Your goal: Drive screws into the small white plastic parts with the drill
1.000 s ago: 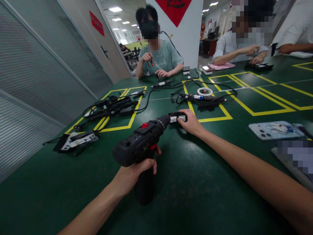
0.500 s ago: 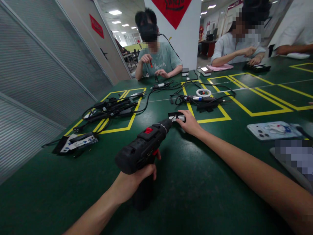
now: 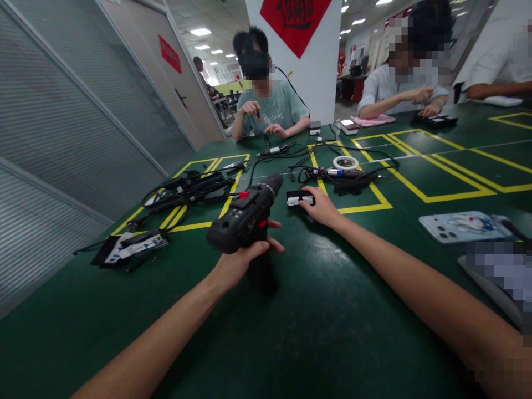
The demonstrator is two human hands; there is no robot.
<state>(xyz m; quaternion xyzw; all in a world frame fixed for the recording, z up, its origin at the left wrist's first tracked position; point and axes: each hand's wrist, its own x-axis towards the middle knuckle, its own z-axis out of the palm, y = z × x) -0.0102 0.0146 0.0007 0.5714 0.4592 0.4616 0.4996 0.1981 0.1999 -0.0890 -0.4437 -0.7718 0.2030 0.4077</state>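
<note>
Holding the drill (image 3: 243,217) in the left hand (image 3: 244,257); pinching the small black-and-silver part (image 3: 297,200) in the right hand (image 3: 322,207) on the worktop (image 3: 316,310), at four o'clock from the chuck (image 3: 270,186); probably aligning, so needing to steady the part and bring the bit (image 3: 285,171) onto it

White script (image 3: 274,118) on the grey-green T-shirt (image 3: 291,101) at upper centre looks like "Harrods". The red diamond poster (image 3: 291,36), top centre, bears black characters that cannot be made out. Marks on the collar (image 3: 269,187) of the cordless drill (image 3: 236,221), mid-frame, and on the red door sign (image 3: 169,54), upper left, are illegible.
</note>
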